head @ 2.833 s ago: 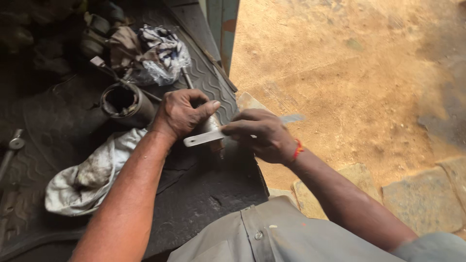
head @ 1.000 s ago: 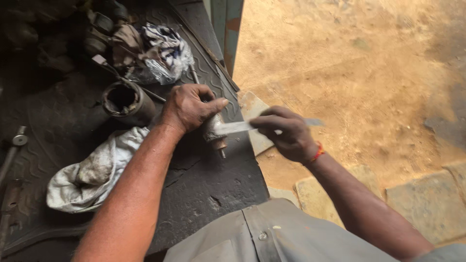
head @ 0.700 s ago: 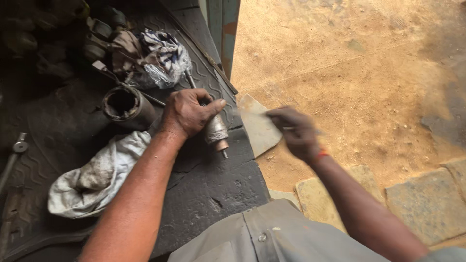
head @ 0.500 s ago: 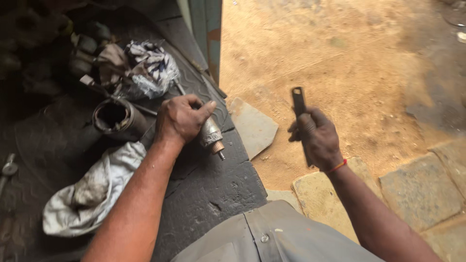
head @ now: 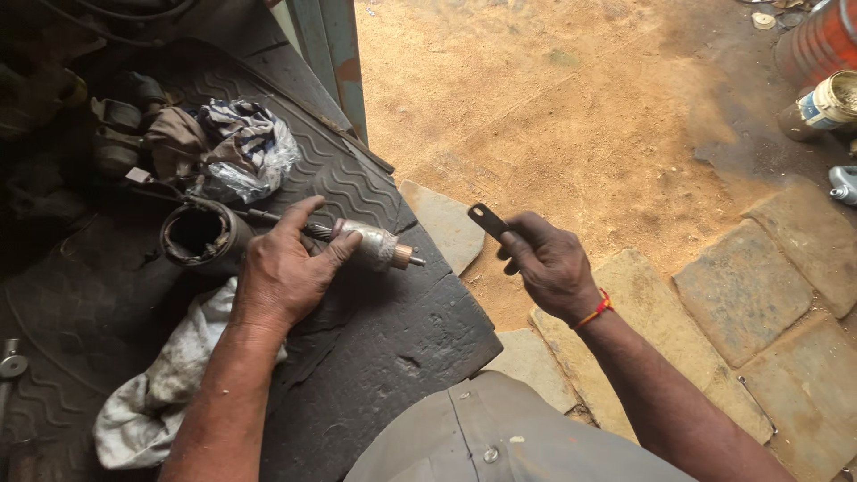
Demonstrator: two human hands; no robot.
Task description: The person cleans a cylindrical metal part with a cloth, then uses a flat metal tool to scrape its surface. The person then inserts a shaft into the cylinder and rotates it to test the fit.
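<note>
— Left hand point(head: 284, 277)?
— Laid over a grey metal motor part point(head: 373, 245), fingers curled around its body, thumb along the side. Pressed down on the black rubber mat point(head: 393, 339), probably to stop any rolling. Coppery end and thin shaft tip pointing right, toward the mat edge, left free of the fingers.

— And the right hand point(head: 549, 265)?
— Well apart from the left, raised over the sandy ground point(head: 571, 107). Closed on a flat dark metal strip point(head: 489, 220) with a small hole near the top end. Held by the lower part only, so the holed end sticks up and left, clear of the palm. Not touching the motor part at this moment.

— Around the left hand?
— Just beside it, to the left, a dark hollow cylinder housing point(head: 196, 235), lying on its side with the open mouth toward the camera. Below the wrist, a dirty white rag point(head: 170, 384), spread on the mat. Farther up, a crumpled patterned cloth point(head: 241, 147) among some dark parts, too shadowed to tell exactly.

— Elsewhere?
— Flat paving stones point(head: 750, 286) under the right forearm. At the far upper right, a rusty red drum point(head: 826, 40) and a small can point(head: 830, 103), well away from both hands.
</note>
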